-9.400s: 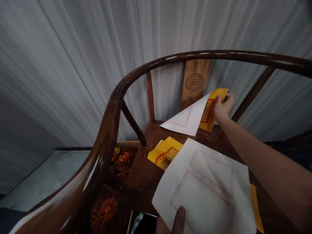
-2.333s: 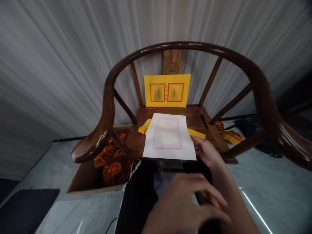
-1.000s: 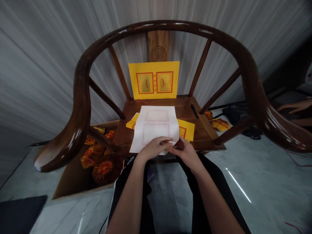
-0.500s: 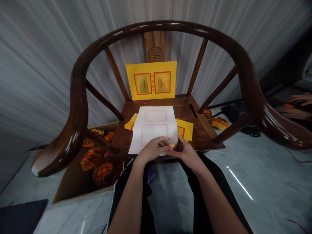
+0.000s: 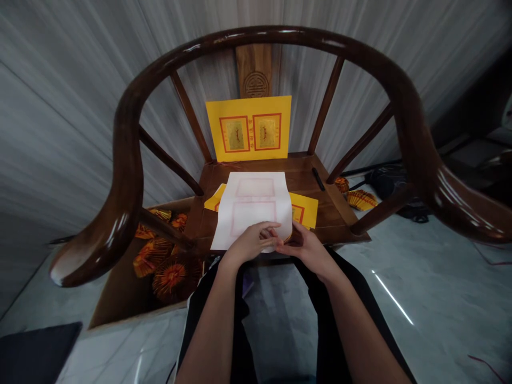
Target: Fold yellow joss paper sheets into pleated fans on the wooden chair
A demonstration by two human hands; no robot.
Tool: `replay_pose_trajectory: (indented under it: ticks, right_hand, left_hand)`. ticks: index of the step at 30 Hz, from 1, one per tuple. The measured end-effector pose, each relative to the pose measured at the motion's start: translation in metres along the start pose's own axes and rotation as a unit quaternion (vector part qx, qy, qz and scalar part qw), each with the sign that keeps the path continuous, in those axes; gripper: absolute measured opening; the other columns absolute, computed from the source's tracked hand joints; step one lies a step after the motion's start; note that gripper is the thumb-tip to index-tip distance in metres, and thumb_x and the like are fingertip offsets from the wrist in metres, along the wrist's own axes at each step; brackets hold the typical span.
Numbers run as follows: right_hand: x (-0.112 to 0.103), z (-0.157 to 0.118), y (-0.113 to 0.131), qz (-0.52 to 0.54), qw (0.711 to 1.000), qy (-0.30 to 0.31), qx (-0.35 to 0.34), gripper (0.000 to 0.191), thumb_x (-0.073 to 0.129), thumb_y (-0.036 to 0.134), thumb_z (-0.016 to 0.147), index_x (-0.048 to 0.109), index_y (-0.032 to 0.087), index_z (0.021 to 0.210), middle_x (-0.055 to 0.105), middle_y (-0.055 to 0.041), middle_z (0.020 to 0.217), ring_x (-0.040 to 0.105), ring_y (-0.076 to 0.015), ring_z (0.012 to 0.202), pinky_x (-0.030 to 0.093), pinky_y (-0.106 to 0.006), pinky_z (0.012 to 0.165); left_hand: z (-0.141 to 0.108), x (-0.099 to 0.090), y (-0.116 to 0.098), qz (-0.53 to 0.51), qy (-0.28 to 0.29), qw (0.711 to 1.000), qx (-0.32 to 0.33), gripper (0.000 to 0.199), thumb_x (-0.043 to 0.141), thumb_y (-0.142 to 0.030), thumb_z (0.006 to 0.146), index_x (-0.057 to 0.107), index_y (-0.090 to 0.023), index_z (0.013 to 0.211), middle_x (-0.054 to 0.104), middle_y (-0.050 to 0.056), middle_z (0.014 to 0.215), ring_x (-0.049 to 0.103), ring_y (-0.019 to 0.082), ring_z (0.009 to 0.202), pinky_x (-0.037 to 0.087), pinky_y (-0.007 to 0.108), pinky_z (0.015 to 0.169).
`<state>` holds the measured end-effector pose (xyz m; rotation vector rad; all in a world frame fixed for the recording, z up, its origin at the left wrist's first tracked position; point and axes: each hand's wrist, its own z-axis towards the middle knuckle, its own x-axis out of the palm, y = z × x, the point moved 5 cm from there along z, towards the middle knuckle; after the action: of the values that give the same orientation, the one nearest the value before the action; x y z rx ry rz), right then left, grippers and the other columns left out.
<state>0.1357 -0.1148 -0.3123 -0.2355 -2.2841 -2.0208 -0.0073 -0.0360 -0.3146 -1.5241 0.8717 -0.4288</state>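
A sheet of paper (image 5: 254,205), white side up with faint pink frames showing through, lies across the chair seat (image 5: 336,208). Its near right corner curls up between my hands. My left hand (image 5: 256,240) rests on its near edge, fingers curled at the corner. From the right, my right hand (image 5: 306,245) pinches the same edge, thumb and fingertips meeting my left fingers. Yellow paper with red frames (image 5: 306,209) sticks out from under the sheet on both sides. Another yellow sheet with gold squares (image 5: 250,130) leans upright against the chair back.
The chair's curved dark armrail (image 5: 276,34) surrounds the seat. A black pen (image 5: 318,179) lies at the seat's right. Folded red-gold paper pieces (image 5: 170,274) fill a cardboard box (image 5: 116,301) at lower left; others (image 5: 362,199) lie on the floor at right, beside a black bag (image 5: 390,186).
My hands stay at the sheet's near edge with only slight finger movement. The view has tilted a little. A co-worker's hands at the far right are now hardly visible.
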Motion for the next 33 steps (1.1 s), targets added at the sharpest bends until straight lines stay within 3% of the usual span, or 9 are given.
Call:
replay_pose_trajectory:
  ticks: [16,20,23,27,30,33]
  right_hand:
    - [0.001,-0.002,0.003,0.013,1.0,0.011,0.01,0.076,0.091,0.026,0.067,0.06,0.026,0.136,0.076,-0.0053,0.114,0.072,-0.0264,0.107,0.056,-0.044,0.099]
    - [0.002,-0.006,0.007,0.007,1.0,0.001,-0.006,0.081,0.088,0.023,0.069,0.056,0.029,0.143,0.069,-0.0065,0.136,0.066,-0.0274,0.123,0.055,-0.045,0.106]
    - [0.003,-0.007,0.003,0.025,0.999,-0.002,0.022,0.084,0.084,0.025,0.073,0.05,0.031,0.15,0.065,-0.0087,0.141,0.067,-0.0292,0.12,0.063,-0.046,0.094]
    - [0.0,-0.003,-0.001,0.055,0.996,-0.037,0.053,0.071,0.081,0.031,0.076,0.054,0.03,0.142,0.06,-0.0092,0.147,0.068,-0.0302,0.116,0.067,-0.044,0.08]
    - [-0.005,0.001,-0.004,0.057,0.994,-0.071,0.06,0.062,0.083,0.035,0.074,0.058,0.028,0.13,0.062,-0.0098,0.146,0.069,-0.0316,0.118,0.066,-0.047,0.083]
    - [-0.009,0.005,-0.009,0.069,0.993,-0.076,0.051,0.067,0.089,0.033,0.067,0.056,0.026,0.125,0.072,-0.0104,0.131,0.071,-0.0317,0.116,0.062,-0.051,0.095]
  left_hand:
    - [-0.005,0.001,-0.007,0.038,-0.017,0.999,0.008,0.049,0.075,-0.046,0.087,0.07,-0.019,0.128,0.07,0.005,0.096,0.062,0.017,0.082,0.051,0.034,0.081]
    - [-0.01,0.002,-0.024,0.11,-0.062,0.988,0.084,0.04,0.073,-0.031,0.087,0.07,-0.023,0.126,0.065,0.009,0.121,0.064,0.021,0.103,0.054,0.036,0.089]
    - [-0.012,0.001,-0.036,0.181,-0.116,0.964,0.158,0.033,0.069,-0.017,0.085,0.072,-0.025,0.117,0.058,0.009,0.135,0.058,0.025,0.123,0.052,0.038,0.101]
    - [-0.012,-0.003,-0.038,0.215,-0.17,0.948,0.16,0.016,0.057,-0.021,0.097,0.07,-0.022,0.106,0.066,0.009,0.12,0.062,0.024,0.115,0.048,0.04,0.107]
    - [-0.019,-0.014,-0.044,0.196,-0.202,0.947,0.153,0.017,0.052,-0.027,0.102,0.067,-0.021,0.105,0.069,0.007,0.105,0.065,0.023,0.102,0.05,0.037,0.096]
    - [-0.037,-0.033,-0.067,0.191,-0.219,0.946,0.143,0.019,0.056,-0.034,0.102,0.067,-0.021,0.095,0.072,0.005,0.099,0.067,0.022,0.096,0.052,0.034,0.089]
